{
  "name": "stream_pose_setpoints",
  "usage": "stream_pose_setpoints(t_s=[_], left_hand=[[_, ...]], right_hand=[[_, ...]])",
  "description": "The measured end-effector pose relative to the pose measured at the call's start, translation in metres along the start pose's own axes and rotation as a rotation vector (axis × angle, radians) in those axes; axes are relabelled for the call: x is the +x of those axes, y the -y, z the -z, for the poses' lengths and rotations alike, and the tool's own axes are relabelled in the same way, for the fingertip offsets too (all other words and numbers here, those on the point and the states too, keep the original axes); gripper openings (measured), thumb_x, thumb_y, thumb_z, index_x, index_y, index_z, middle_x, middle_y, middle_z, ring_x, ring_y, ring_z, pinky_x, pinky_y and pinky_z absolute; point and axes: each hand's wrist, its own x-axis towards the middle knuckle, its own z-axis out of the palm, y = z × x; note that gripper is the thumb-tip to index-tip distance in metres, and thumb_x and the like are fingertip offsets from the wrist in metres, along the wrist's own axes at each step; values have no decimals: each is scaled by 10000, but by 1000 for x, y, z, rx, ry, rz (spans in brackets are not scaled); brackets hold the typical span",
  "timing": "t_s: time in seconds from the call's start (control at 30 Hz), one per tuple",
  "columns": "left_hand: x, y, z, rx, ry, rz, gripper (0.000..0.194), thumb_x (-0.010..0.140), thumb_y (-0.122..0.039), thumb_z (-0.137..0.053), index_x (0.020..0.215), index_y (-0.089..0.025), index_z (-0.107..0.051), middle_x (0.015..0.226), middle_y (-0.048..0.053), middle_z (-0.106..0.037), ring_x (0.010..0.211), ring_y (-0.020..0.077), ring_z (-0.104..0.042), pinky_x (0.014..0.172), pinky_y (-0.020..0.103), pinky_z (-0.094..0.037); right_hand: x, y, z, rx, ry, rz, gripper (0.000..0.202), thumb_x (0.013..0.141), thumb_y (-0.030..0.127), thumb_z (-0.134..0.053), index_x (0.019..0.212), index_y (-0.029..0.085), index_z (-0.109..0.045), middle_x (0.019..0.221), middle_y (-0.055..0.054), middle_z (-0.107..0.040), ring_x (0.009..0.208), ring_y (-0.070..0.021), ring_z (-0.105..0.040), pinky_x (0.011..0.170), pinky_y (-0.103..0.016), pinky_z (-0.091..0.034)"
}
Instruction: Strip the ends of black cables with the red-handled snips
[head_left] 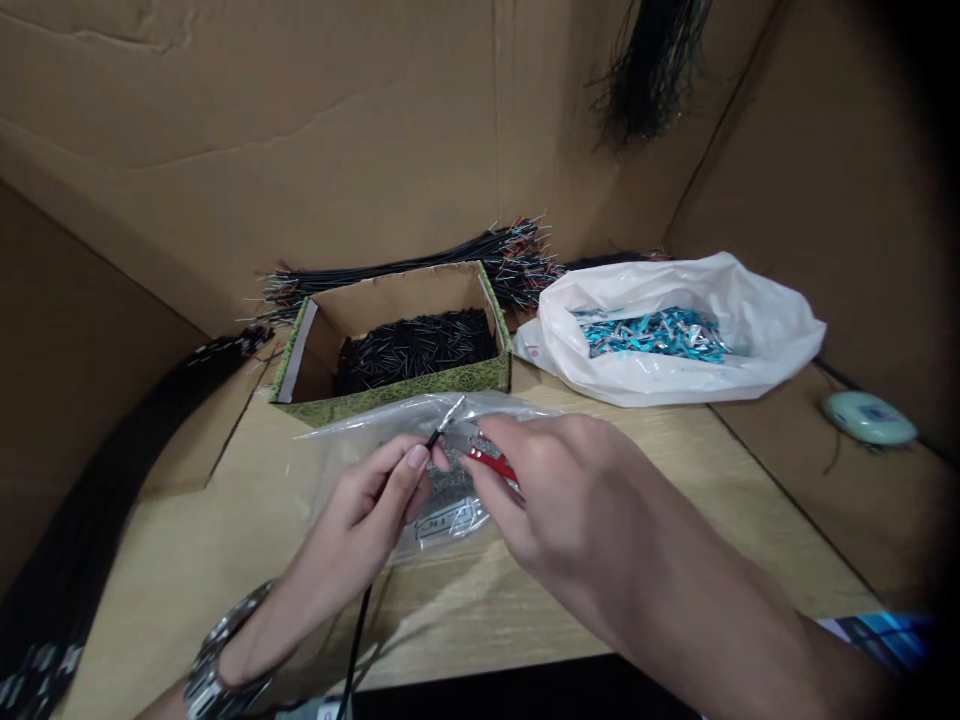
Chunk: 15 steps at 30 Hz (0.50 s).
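Note:
My left hand [386, 490] pinches a black cable [360, 630] close to its end. From the cable's black sheath a silvery stripped tip [452, 412] sticks out, pointing up and to the right. My right hand [555, 480] is closed around small red-handled snips [491, 461], whose metal blades lie right beside the stripped tip. Whether the blades touch it cannot be made out. Beneath both hands lies a clear plastic bag [337, 430] with small greyish pieces and a label.
A green-edged box [390, 395] holds short black pieces. Right of it, a white bag [772, 345] contains blue and silver scraps. Cable bundles [420, 255] lie behind the box, with more black cables [97, 500] at left. A pale green oval object [870, 417] is at right.

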Motion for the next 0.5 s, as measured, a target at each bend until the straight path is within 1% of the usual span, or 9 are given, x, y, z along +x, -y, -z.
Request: stream_pose_setpoints(t_s=[0.07, 0.17, 0.27, 0.33, 0.43, 0.5], left_hand=[[0, 0, 0, 40, -1, -11, 348, 1066, -460, -417, 862, -203, -534, 609, -80, -382, 491, 80, -297, 438, 187, -253], [0, -1, 0, 93, -10, -20, 397, 1066, -450, -419, 767, -196, -477, 615, -76, -386, 503, 80, -309, 450, 192, -263], [3, -3, -1, 129, 3, -12, 394, 1062, -446, -428, 760, -197, -472, 620, -76, -370, 509, 82, -312, 447, 193, -261], [5, -4, -1, 148, 14, -8, 381, 1058, -449, -434, 779, -197, -499, 612, -76, -364, 511, 86, -313, 445, 193, -258], [6, -4, -1, 145, 25, -15, 370, 1050, -451, -444, 800, -193, -534, 597, -75, -363, 509, 91, -308, 437, 193, -250], [6, -4, -1, 112, 42, -8, 373, 1045, -456, -447, 808, -189, -552, 588, -74, -358, 502, 93, -303, 430, 191, -242]], right_hand=[[-3, 0, -5, -59, -27, 34, 126, 961, 139, -534, 901, 194, -630, 718, -19, -587, 624, -185, -511, 572, -332, -312], [-12, 0, -14, -158, -45, 90, 121, 952, 130, -537, 1021, 168, -629, 778, -31, -585, 643, -197, -504, 567, -340, -311], [-22, 0, -19, -236, -43, 101, 253, 930, 119, -540, 1176, 121, -602, 816, -47, -586, 653, -211, -502, 576, -354, -326], [-27, 1, -20, -265, -31, 129, 322, 913, 117, -541, 1232, 108, -587, 862, -67, -605, 682, -226, -522, 606, -371, -355], [-28, 4, -23, -277, 26, 173, 308, 881, 100, -554, 1178, 152, -623, 934, -93, -637, 715, -238, -555, 641, -383, -379], [-26, 3, -26, -266, 84, 127, 280, 872, 87, -560, 1126, 169, -643, 904, -93, -649, 702, -236, -571, 633, -374, -379]])
